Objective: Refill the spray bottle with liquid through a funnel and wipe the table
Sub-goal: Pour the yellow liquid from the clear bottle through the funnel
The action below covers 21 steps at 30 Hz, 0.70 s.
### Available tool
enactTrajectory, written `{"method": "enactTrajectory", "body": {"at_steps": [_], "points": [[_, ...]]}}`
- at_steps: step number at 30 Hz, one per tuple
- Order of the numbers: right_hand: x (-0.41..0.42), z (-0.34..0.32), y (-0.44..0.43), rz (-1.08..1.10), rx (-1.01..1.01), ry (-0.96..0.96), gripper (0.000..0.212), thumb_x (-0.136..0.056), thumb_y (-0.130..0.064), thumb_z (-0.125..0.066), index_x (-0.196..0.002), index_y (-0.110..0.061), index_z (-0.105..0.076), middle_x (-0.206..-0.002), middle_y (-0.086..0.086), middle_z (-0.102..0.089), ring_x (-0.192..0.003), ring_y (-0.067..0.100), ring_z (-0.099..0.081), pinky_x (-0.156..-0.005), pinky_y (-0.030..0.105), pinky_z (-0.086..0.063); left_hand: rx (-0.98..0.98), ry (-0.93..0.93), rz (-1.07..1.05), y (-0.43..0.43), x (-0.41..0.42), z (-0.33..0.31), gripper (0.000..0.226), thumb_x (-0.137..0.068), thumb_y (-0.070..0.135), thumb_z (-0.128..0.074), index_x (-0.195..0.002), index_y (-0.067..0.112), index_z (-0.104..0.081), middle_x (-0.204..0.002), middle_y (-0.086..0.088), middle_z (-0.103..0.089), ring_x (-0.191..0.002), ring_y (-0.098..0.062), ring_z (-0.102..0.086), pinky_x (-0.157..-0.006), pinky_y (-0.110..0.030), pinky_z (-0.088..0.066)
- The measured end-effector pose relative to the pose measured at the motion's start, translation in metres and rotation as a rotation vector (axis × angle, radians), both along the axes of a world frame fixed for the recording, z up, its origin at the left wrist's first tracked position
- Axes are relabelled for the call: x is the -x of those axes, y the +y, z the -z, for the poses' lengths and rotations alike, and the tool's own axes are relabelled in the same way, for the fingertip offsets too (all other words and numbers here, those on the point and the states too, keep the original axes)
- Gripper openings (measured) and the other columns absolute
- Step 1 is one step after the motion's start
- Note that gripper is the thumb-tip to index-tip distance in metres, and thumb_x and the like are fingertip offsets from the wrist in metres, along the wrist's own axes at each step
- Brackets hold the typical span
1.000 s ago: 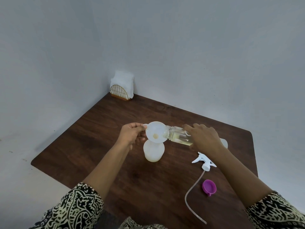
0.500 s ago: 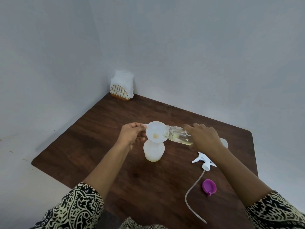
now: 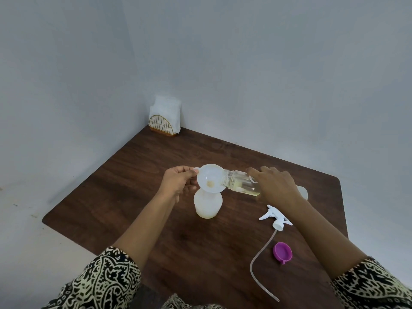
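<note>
The white spray bottle (image 3: 207,205) stands in the middle of the table (image 3: 133,197) with the funnel (image 3: 210,178) in its neck, the left hand (image 3: 178,182) pinching the funnel's rim tab, while the right hand (image 3: 275,186), fingers curled round it, tips a clear bottle (image 3: 242,185) of seemingly yellowish liquid almost level, mouth at the funnel's rim

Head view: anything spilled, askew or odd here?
Nothing stands out. The funnel sits in the spray bottle, the clear bottle tips into it, and no spill shows on the table.
</note>
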State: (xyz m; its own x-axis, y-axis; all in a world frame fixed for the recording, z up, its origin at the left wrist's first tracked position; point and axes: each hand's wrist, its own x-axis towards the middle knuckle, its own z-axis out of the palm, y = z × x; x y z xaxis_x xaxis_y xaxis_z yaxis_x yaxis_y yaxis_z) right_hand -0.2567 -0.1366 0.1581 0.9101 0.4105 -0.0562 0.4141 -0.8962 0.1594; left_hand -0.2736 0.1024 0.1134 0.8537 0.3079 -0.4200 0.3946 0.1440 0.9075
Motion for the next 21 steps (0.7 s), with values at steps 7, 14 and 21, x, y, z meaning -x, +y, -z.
{"method": "enactTrajectory", "body": {"at_steps": [7,14,21], "points": [[0.0002,-0.0004,0.0,0.004,0.003,0.007,0.061,-0.081,-0.033,-0.07,-0.133,-0.03,-0.037,-0.114,0.0,-0.057,-0.105,0.02,-0.056,-0.085,0.036,-0.047,-0.006,0.004,0.0,0.0004,0.0012,0.0005,0.01,-0.086,0.015,-0.07,-0.095,0.009,-0.071,-0.087,-0.008,-0.072,-0.069,-0.014,-0.065,-0.059,-0.026,-0.056],[0.0007,-0.0021,0.001,0.006,0.005,0.007,0.062,-0.082,-0.032,-0.069,-0.134,-0.03,-0.036,-0.114,0.0,-0.056,-0.105,0.021,-0.056,-0.083,0.035,-0.045,-0.006,0.002,-0.006,-0.0009,0.0006,-0.0011,0.009,-0.086,0.015,-0.07,-0.093,0.009,-0.071,-0.088,-0.008,-0.072,-0.071,-0.015,-0.065,-0.06,-0.027,-0.057],[0.0008,-0.0015,0.0005,0.009,0.004,-0.003,0.06,-0.081,-0.031,-0.069,-0.132,-0.03,-0.038,-0.112,0.0,-0.056,-0.104,0.021,-0.056,-0.081,0.035,-0.045,-0.016,0.003,0.002,0.0005,0.0007,0.0,0.013,-0.086,0.015,-0.07,-0.096,0.007,-0.071,-0.088,-0.009,-0.073,-0.069,-0.014,-0.065,-0.06,-0.026,-0.057]]}}
